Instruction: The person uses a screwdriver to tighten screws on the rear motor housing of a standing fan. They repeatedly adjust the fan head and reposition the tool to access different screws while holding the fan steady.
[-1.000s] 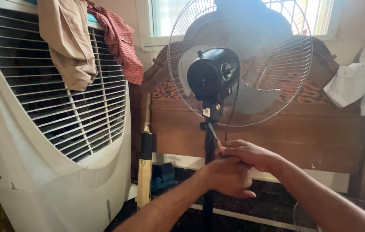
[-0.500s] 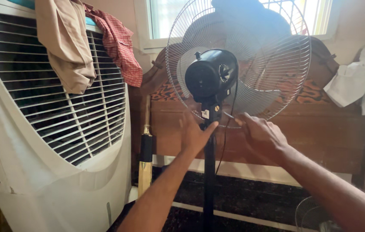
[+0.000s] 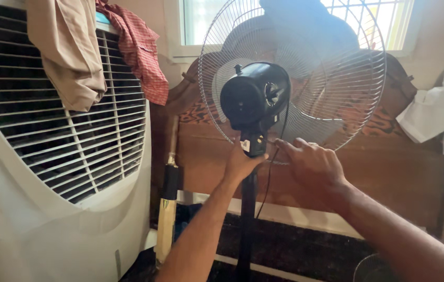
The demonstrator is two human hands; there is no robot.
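A pedestal fan stands in front of me, seen from behind: black motor housing [image 3: 253, 94], round wire grille [image 3: 337, 62] and a thin black pole [image 3: 247, 219]. My left hand [image 3: 240, 164] wraps around the neck joint just under the motor housing. My right hand [image 3: 310, 166] is beside it on the right, fingers reaching toward the same joint and the black power cord [image 3: 269, 177] that hangs there. Whether the right fingers pinch anything is hidden.
A large white air cooler [image 3: 49, 172] fills the left, with a beige cloth [image 3: 67, 57] and a red checked cloth [image 3: 138, 47] draped over it. A cricket bat [image 3: 167, 209] leans by a wooden headboard [image 3: 389, 177]. White clothes [image 3: 441, 115] hang at right.
Both hands rose from the middle of the pole to the joint under the motor. The view has moved closer to the fan.
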